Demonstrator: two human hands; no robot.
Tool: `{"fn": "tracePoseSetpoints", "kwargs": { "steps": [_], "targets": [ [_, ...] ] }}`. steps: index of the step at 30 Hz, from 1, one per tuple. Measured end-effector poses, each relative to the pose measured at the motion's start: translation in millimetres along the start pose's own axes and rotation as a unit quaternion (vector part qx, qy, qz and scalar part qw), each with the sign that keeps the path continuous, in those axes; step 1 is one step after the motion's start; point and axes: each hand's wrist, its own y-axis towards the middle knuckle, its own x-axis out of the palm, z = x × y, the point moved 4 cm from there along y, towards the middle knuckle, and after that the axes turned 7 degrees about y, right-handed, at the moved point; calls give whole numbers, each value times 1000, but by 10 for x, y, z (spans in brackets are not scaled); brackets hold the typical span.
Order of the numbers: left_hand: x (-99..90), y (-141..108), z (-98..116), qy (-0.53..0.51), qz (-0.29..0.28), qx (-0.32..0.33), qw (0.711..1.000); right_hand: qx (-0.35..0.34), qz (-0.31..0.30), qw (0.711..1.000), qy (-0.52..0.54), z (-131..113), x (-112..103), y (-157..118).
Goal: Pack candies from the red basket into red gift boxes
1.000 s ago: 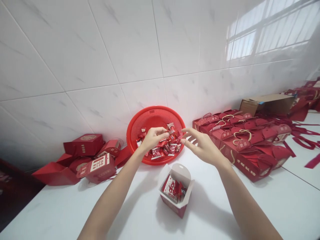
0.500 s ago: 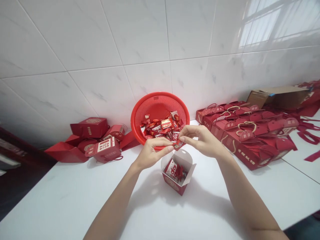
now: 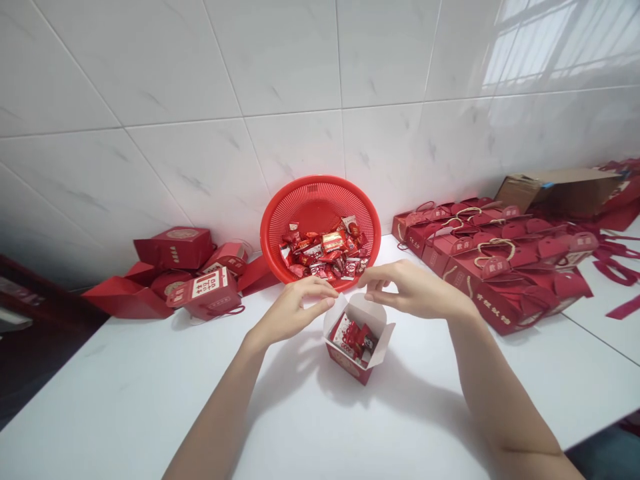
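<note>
A small red gift box [image 3: 350,367] stands on the white table with its white-lined flaps up. Wrapped candies [image 3: 356,339] fill part of its inside. At the box's left rear edge is my left hand [image 3: 295,308], thumb and fingers apart, with nothing between them. My right hand [image 3: 413,290] hovers by the right rear flap, its fingers loosely curved and apart, also without anything in them. Just behind both hands, a red plastic basket [image 3: 320,193] leans back toward the wall and holds many wrapped candies [image 3: 327,250].
Several unclosed red boxes [image 3: 183,280] lie in a heap on the left. Rows of closed red gift boxes with cord handles [image 3: 480,267] stand on the right. Behind them sits a brown carton [image 3: 555,190], and red ribbons [image 3: 617,270] lie at the far right.
A candy held between both hands has left them, and one more red wrapper shows inside the box. My hands have moved apart and the fingers have opened. The view has shifted slightly.
</note>
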Motion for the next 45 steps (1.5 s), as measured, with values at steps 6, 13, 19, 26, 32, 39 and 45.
{"fn": "tracePoseSetpoints", "kwargs": {
  "steps": [6,13,19,26,32,39,45],
  "targets": [
    [62,-33,16,4,-57,-32,998,-9,-8,999,46,-21,-132,-94],
    [97,-71,-20,37,-74,-18,996,28,-72,996,39,132,-77,-280],
    [151,-99,25,46,-112,-17,992,82,-14,996,-12,314,202,-335],
    [170,-125,115,-13,-131,-42,990,106,126,979,116,530,409,-344],
    [151,-114,116,-23,-146,-11,989,54,32,946,319,688,483,-404],
    [206,-102,84,-27,-204,16,979,125,162,954,219,756,715,-321],
    [212,-114,61,4,-222,11,975,119,179,965,152,748,893,-270]
  ]
}}
